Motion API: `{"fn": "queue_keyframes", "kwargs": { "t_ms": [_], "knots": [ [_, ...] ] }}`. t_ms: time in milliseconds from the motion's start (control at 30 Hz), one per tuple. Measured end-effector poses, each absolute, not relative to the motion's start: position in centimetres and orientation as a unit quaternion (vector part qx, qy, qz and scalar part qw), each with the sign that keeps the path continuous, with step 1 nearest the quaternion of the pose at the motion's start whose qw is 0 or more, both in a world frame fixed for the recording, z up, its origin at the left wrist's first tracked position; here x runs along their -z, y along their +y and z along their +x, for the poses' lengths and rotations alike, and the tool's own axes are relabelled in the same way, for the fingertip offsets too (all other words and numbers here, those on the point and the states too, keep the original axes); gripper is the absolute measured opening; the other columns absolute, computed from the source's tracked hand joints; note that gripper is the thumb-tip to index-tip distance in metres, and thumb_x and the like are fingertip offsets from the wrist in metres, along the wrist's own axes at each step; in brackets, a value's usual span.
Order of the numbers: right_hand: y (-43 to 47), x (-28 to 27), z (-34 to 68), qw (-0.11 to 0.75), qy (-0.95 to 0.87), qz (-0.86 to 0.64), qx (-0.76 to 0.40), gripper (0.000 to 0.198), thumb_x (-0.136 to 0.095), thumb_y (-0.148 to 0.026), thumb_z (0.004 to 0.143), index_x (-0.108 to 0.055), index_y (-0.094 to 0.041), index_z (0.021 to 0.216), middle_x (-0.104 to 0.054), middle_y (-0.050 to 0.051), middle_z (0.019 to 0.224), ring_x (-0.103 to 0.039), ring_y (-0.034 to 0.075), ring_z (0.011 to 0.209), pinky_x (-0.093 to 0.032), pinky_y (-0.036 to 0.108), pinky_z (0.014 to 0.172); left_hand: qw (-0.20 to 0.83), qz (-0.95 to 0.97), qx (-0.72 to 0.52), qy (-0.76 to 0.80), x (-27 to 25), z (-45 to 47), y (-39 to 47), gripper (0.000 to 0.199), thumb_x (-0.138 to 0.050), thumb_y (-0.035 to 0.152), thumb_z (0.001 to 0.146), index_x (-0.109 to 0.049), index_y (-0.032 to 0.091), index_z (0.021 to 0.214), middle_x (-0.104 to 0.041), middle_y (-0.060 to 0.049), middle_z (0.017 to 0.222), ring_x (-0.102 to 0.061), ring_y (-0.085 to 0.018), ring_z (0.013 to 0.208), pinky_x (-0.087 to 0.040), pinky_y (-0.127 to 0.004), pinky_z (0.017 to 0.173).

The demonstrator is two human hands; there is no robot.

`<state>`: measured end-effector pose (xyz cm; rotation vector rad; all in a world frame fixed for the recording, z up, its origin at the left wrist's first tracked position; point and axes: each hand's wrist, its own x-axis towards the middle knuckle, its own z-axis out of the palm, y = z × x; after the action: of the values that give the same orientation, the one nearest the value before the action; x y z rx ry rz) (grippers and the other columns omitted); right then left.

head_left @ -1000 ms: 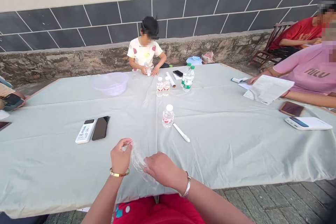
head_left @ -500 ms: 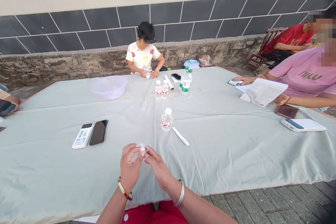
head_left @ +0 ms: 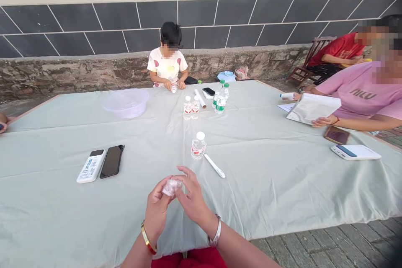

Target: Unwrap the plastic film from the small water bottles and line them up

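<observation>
A small wad of crumpled clear plastic film [head_left: 171, 187] is held low over the near part of the table. My left hand [head_left: 158, 207] grips it from the left side, fingers curled behind and thumb in front. On the right side my right hand [head_left: 192, 201] pinches the same wad, with its index finger raised. Whether anything is inside the film I cannot tell. Just beyond my hands stands a small clear water bottle [head_left: 198, 146] with a white cap, upright. Beside it lies a white pen-like stick [head_left: 214, 166].
On the cloth-covered table [head_left: 266, 184] are a white power bank [head_left: 91, 166], a black phone [head_left: 112, 161], a translucent basin [head_left: 125, 104], more bottles [head_left: 221, 99] and a white roll [head_left: 200, 98]. A person sits across; another at right holds paper [head_left: 314, 108].
My hands have turned the plastic film so more of it shows, and my right index finger has lifted. At right, the other person's paper has tilted. The view has shifted slightly.
</observation>
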<state>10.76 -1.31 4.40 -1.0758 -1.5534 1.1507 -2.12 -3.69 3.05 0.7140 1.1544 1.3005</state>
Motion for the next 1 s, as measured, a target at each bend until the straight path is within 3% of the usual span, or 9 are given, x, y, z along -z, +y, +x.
{"fn": "queue_keyframes", "kwargs": {
  "t_ms": [67, 167, 233, 300, 367, 467, 700, 900, 1000],
  "knots": [
    [-0.4, -3.8, 12.4, 0.423, -0.688, -0.452, -0.379, 0.032, -0.062, -0.037, 0.078, -0.064, -0.026, 0.108, -0.050, 0.008, 0.133, -0.045, 0.024, 0.123, -0.036, 0.042, 0.103, 0.588, 0.250, -0.573, 0.514, -2.9, -2.8, -3.2, 0.049, -0.072, 0.035, 0.065, -0.057, 0.016, 0.108, -0.070, -0.007, 0.096, -0.068, -0.020, 0.083, -0.055, -0.035, 0.076],
    [2.9, -2.6, 16.3, 0.415, -0.631, -0.585, -0.295, 0.046, -0.056, -0.040, 0.080, -0.052, -0.023, 0.123, -0.061, 0.008, 0.113, -0.060, 0.020, 0.095, -0.048, 0.037, 0.085, 0.551, 0.196, -0.594, 0.552, -2.8, -4.6, -2.5, 0.053, -0.073, 0.029, 0.060, -0.051, 0.017, 0.106, -0.069, 0.000, 0.076, -0.068, -0.018, 0.066, -0.054, -0.035, 0.069],
    [5.7, -1.7, 18.4, 0.346, -0.580, -0.691, -0.256, 0.055, -0.055, -0.040, 0.079, -0.044, -0.019, 0.130, -0.064, 0.005, 0.093, -0.061, 0.018, 0.074, -0.048, 0.032, 0.069, 0.532, 0.190, -0.595, 0.571, -2.6, -5.8, -2.0, 0.051, -0.072, 0.028, 0.059, -0.050, 0.018, 0.103, -0.069, 0.001, 0.072, -0.068, -0.018, 0.066, -0.054, -0.034, 0.067],
    [8.4, -0.7, 19.2, 0.253, -0.581, -0.734, -0.244, 0.057, -0.058, -0.041, 0.078, -0.044, -0.017, 0.127, -0.064, 0.002, 0.079, -0.060, 0.017, 0.066, -0.043, 0.027, 0.059, 0.533, 0.197, -0.584, 0.580, -2.4, -6.3, -1.7, 0.049, -0.072, 0.029, 0.059, -0.050, 0.017, 0.101, -0.069, 0.000, 0.073, -0.068, -0.018, 0.066, -0.053, -0.033, 0.066],
    [10.8, 0.1, 18.7, 0.197, -0.600, -0.738, -0.236, 0.048, -0.060, -0.044, 0.077, -0.050, -0.017, 0.116, -0.063, 0.001, 0.074, -0.061, 0.018, 0.066, -0.038, 0.024, 0.054, 0.538, 0.205, -0.573, 0.583, -2.1, -6.3, -1.4, 0.047, -0.072, 0.030, 0.060, -0.052, 0.017, 0.100, -0.069, 0.000, 0.072, -0.067, -0.018, 0.065, -0.053, -0.032, 0.065],
    [14.2, 0.9, 16.3, 0.183, -0.605, -0.742, -0.223, 0.040, -0.059, -0.045, 0.079, -0.051, -0.019, 0.108, -0.065, 0.003, 0.076, -0.062, 0.018, 0.069, -0.035, 0.023, 0.053, 0.525, 0.198, -0.575, 0.596, -1.8, -6.0, -0.8, 0.045, -0.071, 0.034, 0.061, -0.055, 0.017, 0.098, -0.068, 0.000, 0.070, -0.065, -0.016, 0.062, -0.053, -0.031, 0.063],
    [26.1, 1.5, 10.5, 0.213, -0.595, -0.736, -0.244, 0.047, -0.056, -0.043, 0.084, -0.045, -0.017, 0.122, -0.068, 0.007, 0.087, -0.064, 0.021, 0.084, -0.040, 0.024, 0.062, 0.490, 0.161, -0.561, 0.647, -0.4, -7.2, 1.0, 0.053, -0.077, 0.048, 0.054, -0.059, 0.018, 0.093, -0.067, 0.001, 0.066, -0.061, -0.014, 0.057, -0.050, -0.025, 0.059],
    [35.0, 1.8, 6.5, 0.287, -0.504, -0.766, -0.277, 0.057, -0.055, -0.041, 0.085, -0.036, -0.015, 0.132, -0.067, 0.012, 0.103, -0.064, 0.023, 0.090, -0.046, 0.029, 0.069, 0.466, 0.136, -0.559, 0.672, 1.1, -8.7, 2.5, 0.059, -0.082, 0.053, 0.044, -0.062, 0.019, 0.088, -0.066, 0.001, 0.072, -0.060, -0.013, 0.057, -0.051, -0.025, 0.060],
    [37.2, 2.3, 5.3, 0.301, -0.476, -0.779, -0.275, 0.060, -0.049, -0.041, 0.088, -0.029, -0.015, 0.138, -0.066, 0.012, 0.105, -0.064, 0.023, 0.090, -0.047, 0.031, 0.070, 0.449, 0.141, -0.552, 0.688, 1.1, -9.6, 3.7, 0.056, -0.081, 0.053, 0.047, -0.063, 0.019, 0.088, -0.068, 0.000, 0.077, -0.062, -0.013, 0.060, -0.053, -0.026, 0.064]
  ]
}}
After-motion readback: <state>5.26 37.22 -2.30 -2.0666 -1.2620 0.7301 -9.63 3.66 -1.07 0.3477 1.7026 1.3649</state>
